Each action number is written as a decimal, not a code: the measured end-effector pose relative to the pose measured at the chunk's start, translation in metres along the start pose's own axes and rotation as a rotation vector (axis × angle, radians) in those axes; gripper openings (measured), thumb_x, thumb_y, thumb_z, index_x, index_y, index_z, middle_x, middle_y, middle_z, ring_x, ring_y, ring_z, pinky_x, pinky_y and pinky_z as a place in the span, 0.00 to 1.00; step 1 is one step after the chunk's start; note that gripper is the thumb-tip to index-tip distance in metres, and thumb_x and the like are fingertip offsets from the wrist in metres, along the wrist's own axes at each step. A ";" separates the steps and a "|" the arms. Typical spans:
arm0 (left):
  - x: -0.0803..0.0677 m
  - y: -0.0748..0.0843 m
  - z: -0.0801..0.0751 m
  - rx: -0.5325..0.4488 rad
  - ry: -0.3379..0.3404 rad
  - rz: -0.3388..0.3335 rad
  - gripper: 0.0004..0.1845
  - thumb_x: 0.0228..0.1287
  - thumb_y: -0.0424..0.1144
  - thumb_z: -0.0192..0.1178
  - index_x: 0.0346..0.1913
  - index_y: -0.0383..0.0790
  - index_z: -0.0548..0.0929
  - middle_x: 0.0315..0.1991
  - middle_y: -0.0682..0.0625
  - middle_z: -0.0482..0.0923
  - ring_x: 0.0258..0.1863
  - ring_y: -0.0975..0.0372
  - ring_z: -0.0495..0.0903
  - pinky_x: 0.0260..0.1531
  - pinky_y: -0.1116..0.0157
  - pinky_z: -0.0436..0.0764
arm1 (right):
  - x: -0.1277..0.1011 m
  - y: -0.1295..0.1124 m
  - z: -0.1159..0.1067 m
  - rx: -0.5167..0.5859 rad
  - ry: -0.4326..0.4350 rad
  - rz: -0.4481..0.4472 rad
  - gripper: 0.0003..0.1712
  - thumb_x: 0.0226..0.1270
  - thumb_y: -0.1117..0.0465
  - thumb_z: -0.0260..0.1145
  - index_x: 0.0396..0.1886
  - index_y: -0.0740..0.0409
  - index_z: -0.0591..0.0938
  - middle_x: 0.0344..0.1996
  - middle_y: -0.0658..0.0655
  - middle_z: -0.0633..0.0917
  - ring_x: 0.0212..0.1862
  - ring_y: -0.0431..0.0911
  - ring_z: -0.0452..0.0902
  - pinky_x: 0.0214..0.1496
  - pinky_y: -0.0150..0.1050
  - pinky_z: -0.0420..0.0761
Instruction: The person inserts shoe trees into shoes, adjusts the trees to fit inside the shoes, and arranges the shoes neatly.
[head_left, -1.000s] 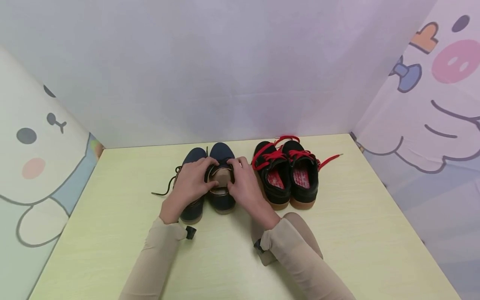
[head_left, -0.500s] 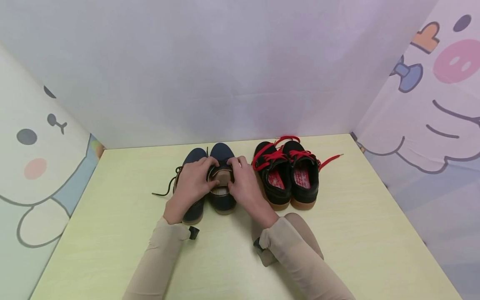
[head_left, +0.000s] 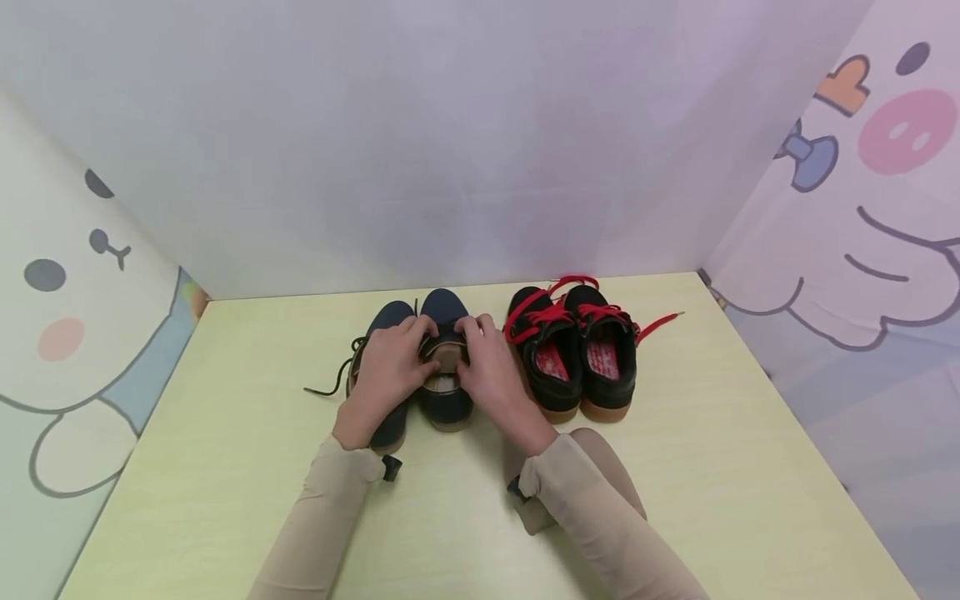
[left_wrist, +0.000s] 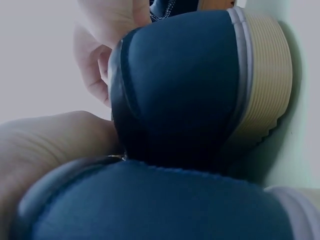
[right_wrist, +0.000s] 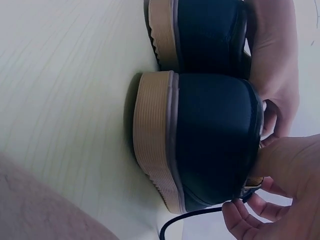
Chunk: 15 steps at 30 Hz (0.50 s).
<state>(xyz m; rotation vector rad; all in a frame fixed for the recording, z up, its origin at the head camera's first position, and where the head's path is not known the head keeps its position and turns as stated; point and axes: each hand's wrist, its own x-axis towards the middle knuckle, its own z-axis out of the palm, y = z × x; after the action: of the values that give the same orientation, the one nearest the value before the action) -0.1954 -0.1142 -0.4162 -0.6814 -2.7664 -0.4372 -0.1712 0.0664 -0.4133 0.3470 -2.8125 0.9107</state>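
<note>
The busy spot's just L of frame centre: a navy round-toed low shoe [head_left: 447, 408] w/ a tan ribbed sole, upright on the pale yellow-green tabletop [head_left: 210, 467]. To do this bit well, I'd keep the sole flat & press evenly on both collar edges, bc yanking 1 side could tip it into its navy mate [head_left: 389, 435], right beside it on the L. I'd mind the thin black lace [right_wrist: 192, 214] too, trailing near the bottom of the R wrist view. L hand [head_left: 386, 362]: curled onto the collar, thumb in the opening, fingers by the tongue. R hand [head_left: 491, 367] grips the opposite edge likewise, fingers bent; can't tell if they pinch lace as well. Nearby, R of centre, sit 2 black shoes [head_left: 555, 390] w/ red laces.
</note>
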 end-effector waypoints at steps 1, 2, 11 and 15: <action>0.000 0.000 0.000 -0.009 0.000 -0.002 0.25 0.55 0.43 0.80 0.52 0.44 0.79 0.43 0.45 0.84 0.35 0.49 0.86 0.40 0.49 0.81 | 0.000 0.000 0.000 -0.006 0.002 0.002 0.26 0.65 0.67 0.74 0.61 0.55 0.77 0.57 0.62 0.77 0.55 0.59 0.78 0.59 0.52 0.82; 0.000 0.000 0.000 -0.021 0.001 -0.003 0.25 0.55 0.43 0.80 0.52 0.44 0.79 0.43 0.45 0.84 0.36 0.49 0.86 0.40 0.49 0.81 | 0.000 0.000 -0.001 -0.013 0.007 0.002 0.26 0.65 0.66 0.74 0.61 0.54 0.77 0.57 0.62 0.77 0.55 0.59 0.78 0.59 0.51 0.83; -0.003 -0.001 -0.005 -0.131 -0.008 -0.019 0.16 0.67 0.43 0.71 0.53 0.43 0.82 0.45 0.45 0.85 0.34 0.53 0.83 0.38 0.53 0.79 | 0.001 -0.001 -0.004 -0.043 0.025 0.023 0.23 0.70 0.60 0.73 0.63 0.53 0.80 0.59 0.62 0.80 0.58 0.58 0.75 0.58 0.51 0.83; -0.002 -0.002 -0.006 -0.131 -0.020 -0.009 0.17 0.65 0.41 0.72 0.54 0.43 0.82 0.46 0.45 0.85 0.36 0.53 0.84 0.39 0.53 0.79 | 0.003 0.000 -0.005 -0.052 0.023 0.034 0.23 0.70 0.58 0.73 0.62 0.53 0.81 0.57 0.61 0.81 0.57 0.57 0.76 0.58 0.50 0.84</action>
<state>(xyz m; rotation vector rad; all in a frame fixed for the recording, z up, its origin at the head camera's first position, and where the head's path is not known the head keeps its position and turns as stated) -0.1936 -0.1187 -0.4118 -0.7076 -2.7796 -0.6212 -0.1732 0.0690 -0.4089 0.2801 -2.8230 0.8406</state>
